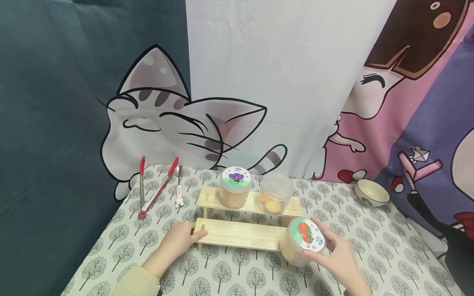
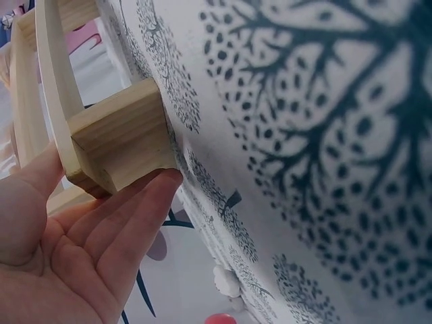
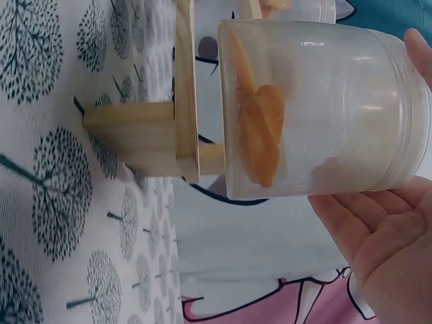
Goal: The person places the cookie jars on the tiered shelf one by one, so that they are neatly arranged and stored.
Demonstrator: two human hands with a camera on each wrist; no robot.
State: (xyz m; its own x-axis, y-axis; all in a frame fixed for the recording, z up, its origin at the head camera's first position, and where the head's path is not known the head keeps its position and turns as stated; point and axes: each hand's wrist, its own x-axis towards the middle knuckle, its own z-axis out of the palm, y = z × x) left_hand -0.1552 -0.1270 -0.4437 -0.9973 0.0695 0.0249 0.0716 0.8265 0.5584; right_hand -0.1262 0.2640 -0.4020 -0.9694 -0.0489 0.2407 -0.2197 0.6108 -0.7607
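My left hand (image 1: 181,239) grips the left end of a two-step wooden rack (image 1: 237,235), thumb over the lower step and fingers beneath it. In my right hand (image 1: 336,255) is a clear plastic jar (image 1: 295,250), held near its lid (image 1: 306,235), which bears a red-orange cartoon. Orange pieces (image 3: 262,135) lie in the bottom of this jar. It hangs at the right end of the lower step, and the right wrist view shows a narrow gap between the two. On the upper step stand a purple-pictured lidded jar (image 1: 235,187) and a jar with yellow pieces (image 1: 275,193).
Red-tipped tongs (image 1: 157,193) lie spread at the back left, beside a spoon with a rabbit handle (image 1: 179,189). A small bowl (image 1: 372,192) stands at the back right. Beneath everything is a tree-print tablecloth (image 1: 255,279), and a cartoon curtain (image 1: 296,82) hangs behind.
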